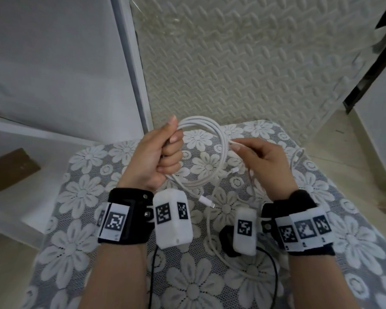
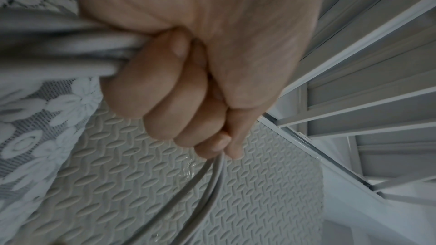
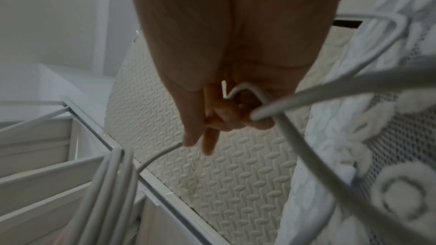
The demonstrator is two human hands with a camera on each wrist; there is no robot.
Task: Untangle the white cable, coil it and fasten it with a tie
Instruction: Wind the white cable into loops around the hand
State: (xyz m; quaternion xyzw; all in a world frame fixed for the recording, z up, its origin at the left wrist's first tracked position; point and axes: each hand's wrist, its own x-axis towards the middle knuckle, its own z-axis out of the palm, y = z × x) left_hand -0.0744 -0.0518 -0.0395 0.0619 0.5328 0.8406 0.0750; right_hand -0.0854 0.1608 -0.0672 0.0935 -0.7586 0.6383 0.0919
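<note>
White cable (image 1: 212,139) coils gripped in left hand (image 1: 158,157); right hand (image 1: 265,161) pinches thin tie (image 1: 236,142) (lace cloth (image 1: 87,197) beneath).

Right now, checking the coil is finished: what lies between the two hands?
In the head view, the white cable's coiled loops span the gap from the gripping left hand to the right hand, above the lace cloth.

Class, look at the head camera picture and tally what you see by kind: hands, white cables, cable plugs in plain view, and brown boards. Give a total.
Hands: 2, left hand and right hand
White cables: 1, the white cable
Plugs in plain view: 1, plug
Brown boards: 1, brown board
Total: 5
</note>
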